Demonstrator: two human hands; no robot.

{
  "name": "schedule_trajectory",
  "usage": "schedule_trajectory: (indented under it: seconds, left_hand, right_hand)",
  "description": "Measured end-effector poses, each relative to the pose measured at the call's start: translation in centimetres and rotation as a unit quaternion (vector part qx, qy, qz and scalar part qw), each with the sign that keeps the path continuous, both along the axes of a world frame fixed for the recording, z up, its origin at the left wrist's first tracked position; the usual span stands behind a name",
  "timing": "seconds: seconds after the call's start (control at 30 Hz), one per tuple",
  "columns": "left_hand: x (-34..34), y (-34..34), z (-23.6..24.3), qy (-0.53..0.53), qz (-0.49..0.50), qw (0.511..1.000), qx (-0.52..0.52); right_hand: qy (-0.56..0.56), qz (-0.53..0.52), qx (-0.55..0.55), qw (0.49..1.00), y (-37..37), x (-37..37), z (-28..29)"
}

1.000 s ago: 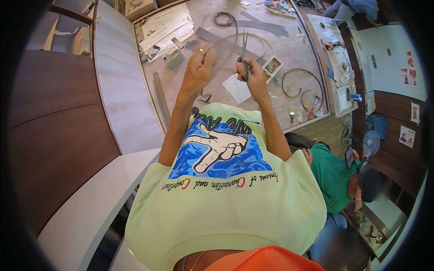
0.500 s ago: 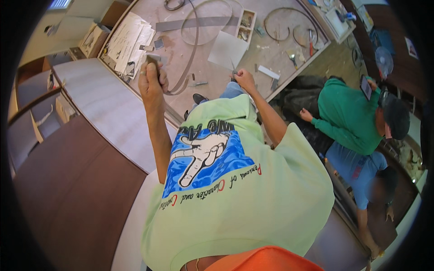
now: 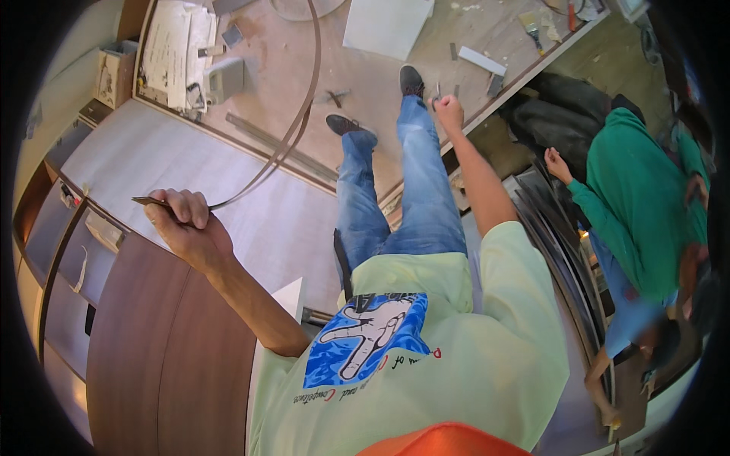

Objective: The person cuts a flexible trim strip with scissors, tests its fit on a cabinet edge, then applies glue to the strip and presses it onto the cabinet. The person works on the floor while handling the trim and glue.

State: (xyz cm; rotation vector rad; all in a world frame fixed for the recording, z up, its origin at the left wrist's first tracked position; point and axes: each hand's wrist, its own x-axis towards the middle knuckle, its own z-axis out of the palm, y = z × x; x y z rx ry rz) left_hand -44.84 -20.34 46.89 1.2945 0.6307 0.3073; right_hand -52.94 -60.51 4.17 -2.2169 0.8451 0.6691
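My left hand [image 3: 194, 232] is closed around the end of a long, thin brown edging strip [image 3: 303, 99], over a pale panel [image 3: 144, 152]. A short piece of the strip sticks out past my thumb side. The rest curves up and away over the worktop [image 3: 285, 68]. Farther right, near the worktop's right edge, my right hand [image 3: 450, 114] is closed. A small pointed metal tool pokes from its fingers, too small to name its kind. A dark tool [image 3: 331, 97] lies on the worktop between my hands.
On the worktop are a white box [image 3: 224, 80], papers [image 3: 171, 49], a white sheet [image 3: 386, 26], a white bar [image 3: 481, 61] and a brush [image 3: 531, 32]. A dark brown panel [image 3: 152, 327] is near left. At right are a person in green [image 3: 631, 197] and another in blue.
My left hand has moved left and nearer with the strip, away from the white box. My right hand has shifted right. My view has tilted, and my legs now show.
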Motion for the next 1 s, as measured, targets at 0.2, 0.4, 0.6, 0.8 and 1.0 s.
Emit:
schedule_trajectory:
  seconds: [0.2,0.4,0.6,0.8,1.0]
  left_hand:
    - [1.2,-0.8,-2.3,-0.018,0.024,0.999,-0.036]
    - [2.7,-2.4,1.7,-0.041,0.026,0.999,0.015]
    - [2.7,-3.1,5.3,-0.062,0.029,0.998,-0.012]
    - [1.2,-1.7,10.6,-0.134,0.006,0.991,-0.026]
    - [-1.1,1.5,21.4,-0.242,0.01,0.97,0.032]
  right_hand:
    - [0.083,0.033,0.032,0.996,-0.4,1.9,-4.1]
    - [0.236,-0.033,0.315,0.919,1.0,4.8,3.9]
    - [0.172,0.131,0.525,0.823,4.0,8.7,16.7]
    - [-0.319,0.379,0.41,0.765,7.0,15.3,34.2]
    - [-0.335,0.327,0.482,0.74,13.0,19.9,46.1]
